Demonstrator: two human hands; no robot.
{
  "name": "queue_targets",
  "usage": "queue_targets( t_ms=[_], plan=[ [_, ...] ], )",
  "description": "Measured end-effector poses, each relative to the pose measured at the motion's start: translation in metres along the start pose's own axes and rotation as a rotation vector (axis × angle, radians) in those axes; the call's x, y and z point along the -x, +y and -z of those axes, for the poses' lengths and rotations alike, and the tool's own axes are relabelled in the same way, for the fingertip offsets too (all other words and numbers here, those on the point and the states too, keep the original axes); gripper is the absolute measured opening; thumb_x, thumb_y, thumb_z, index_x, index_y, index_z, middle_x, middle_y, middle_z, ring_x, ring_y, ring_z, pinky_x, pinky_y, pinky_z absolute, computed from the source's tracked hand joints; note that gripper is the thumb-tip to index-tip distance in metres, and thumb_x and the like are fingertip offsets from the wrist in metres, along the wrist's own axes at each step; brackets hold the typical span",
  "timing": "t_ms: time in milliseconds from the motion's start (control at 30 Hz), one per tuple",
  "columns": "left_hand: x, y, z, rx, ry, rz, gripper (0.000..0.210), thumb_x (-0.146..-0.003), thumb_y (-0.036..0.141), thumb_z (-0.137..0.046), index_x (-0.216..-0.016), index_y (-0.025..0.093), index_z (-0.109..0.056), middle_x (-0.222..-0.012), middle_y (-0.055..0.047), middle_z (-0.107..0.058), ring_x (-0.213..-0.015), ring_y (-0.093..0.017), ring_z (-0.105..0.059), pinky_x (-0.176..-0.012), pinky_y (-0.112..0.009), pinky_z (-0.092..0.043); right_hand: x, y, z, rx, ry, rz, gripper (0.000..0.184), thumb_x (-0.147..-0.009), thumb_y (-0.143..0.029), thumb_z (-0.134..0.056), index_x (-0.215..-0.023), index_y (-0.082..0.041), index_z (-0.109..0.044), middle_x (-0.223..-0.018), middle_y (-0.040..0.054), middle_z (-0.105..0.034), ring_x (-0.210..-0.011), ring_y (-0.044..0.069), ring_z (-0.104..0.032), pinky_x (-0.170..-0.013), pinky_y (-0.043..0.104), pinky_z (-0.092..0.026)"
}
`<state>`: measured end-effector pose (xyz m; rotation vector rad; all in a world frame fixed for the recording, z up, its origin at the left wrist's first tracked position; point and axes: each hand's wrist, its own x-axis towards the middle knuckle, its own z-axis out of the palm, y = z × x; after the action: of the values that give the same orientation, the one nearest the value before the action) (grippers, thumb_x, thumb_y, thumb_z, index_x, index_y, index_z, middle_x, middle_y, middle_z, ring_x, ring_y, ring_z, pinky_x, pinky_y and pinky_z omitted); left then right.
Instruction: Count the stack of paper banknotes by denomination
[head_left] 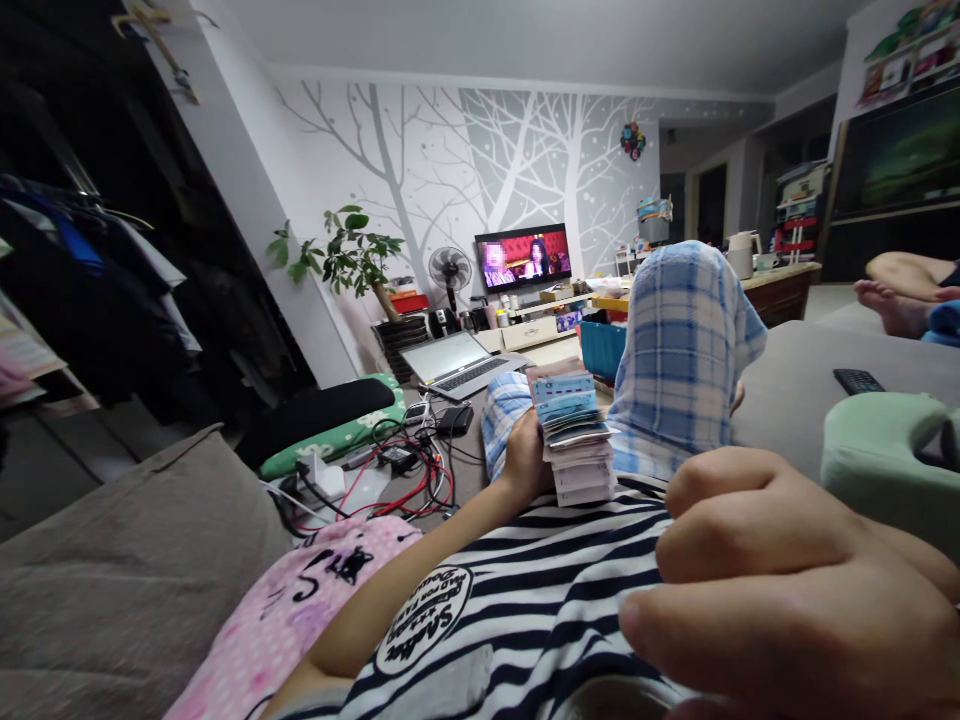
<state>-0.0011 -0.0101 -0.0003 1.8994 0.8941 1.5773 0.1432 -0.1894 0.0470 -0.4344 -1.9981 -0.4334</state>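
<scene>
My left hand (525, 450) is closed around one side of a stack of paper slips (577, 440), which look like tickets or receipts. Pale blue slips show at the top of the stack, and whitish ones fan out below. It is held just above the striped shirt (510, 620), near the raised knee in blue plaid trousers (679, 340). Large and close to the camera at lower right, my right hand (780, 580) has its fingers curled in, apart from the stack. Whatever its palm may contain is hidden.
On the left lie tangled cables (427, 475), a laptop (465, 365), a green cushion (337, 430) and a pink cloth (307, 610). To the right are a remote (857, 382), a green cushioned item (870, 450) and another person's foot (896, 308). A television (525, 257) stands beyond.
</scene>
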Motion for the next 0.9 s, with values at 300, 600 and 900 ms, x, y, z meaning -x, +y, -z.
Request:
queue_targets(
  t_ms=[300,600,900],
  plan=[
    [-0.001,-0.003,-0.002,0.051,0.033,0.039,0.007,-0.063,0.021,-0.065,-0.064,0.027,-0.064,-0.085,-0.005,-0.069,-0.099,-0.029,-0.059,-0.096,-0.039,-0.040,-0.009,-0.004,0.011,-0.198,0.357,-0.248,0.022,-0.082,-0.040,-0.061,-0.063,-0.030,-0.064,-0.038,-0.0015,-0.042,-0.033,0.016,-0.037,-0.040,0.037,-0.040],
    [-0.002,-0.017,0.009,-0.169,-0.033,-0.082,0.017,-0.062,0.029,-0.072,-0.075,0.021,-0.064,-0.089,-0.007,-0.070,-0.092,-0.028,-0.060,-0.089,-0.038,-0.044,0.001,0.083,-0.001,-0.137,0.062,0.073,0.013,-0.090,-0.015,-0.050,-0.087,-0.022,-0.060,-0.071,0.0032,-0.066,-0.062,0.016,-0.057,-0.061,0.032,-0.045],
    [-0.002,-0.007,0.009,-0.005,0.011,0.040,0.002,-0.069,0.022,-0.066,-0.068,0.022,-0.067,-0.085,-0.006,-0.071,-0.093,-0.026,-0.060,-0.093,-0.037,-0.044,0.032,0.184,-0.084,-0.256,-0.002,-0.741,0.041,-0.090,-0.051,-0.049,-0.063,-0.020,-0.050,-0.056,-0.0016,-0.053,-0.055,0.013,-0.047,-0.055,0.026,-0.034]
  ],
)
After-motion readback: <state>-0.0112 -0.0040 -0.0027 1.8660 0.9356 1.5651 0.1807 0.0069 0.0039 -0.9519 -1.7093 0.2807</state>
